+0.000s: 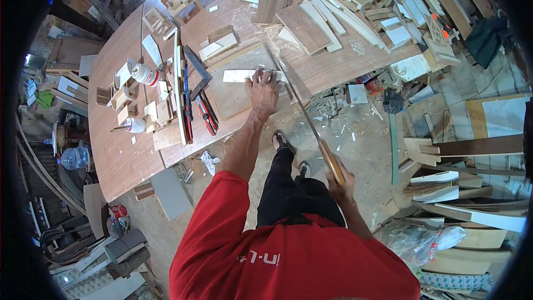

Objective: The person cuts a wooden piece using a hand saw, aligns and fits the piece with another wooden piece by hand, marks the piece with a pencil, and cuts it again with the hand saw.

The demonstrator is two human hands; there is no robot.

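My left hand [262, 91] presses a narrow white-faced strip of wood [235, 75] down with bent fingers. Under that strip lies a thin flat board [232, 99] near the table's front edge. In my right hand [342, 186], closed around its wooden handle, is a hand saw [304, 110]. The saw's long blade slants up and left, past the strip's right end. Whether its teeth touch the strip I cannot tell. Left of the flat board are a try square [198, 75] and red-and-black pliers [207, 115].
The wooden table [130, 161] carries a white glue bottle [145, 74], brown panels [302, 28], long strips and small wooden assemblies. Offcuts are heaped at the table's far right [397, 11]. More boards [472, 189] and a clear plastic bag [408, 240] lie on the right.
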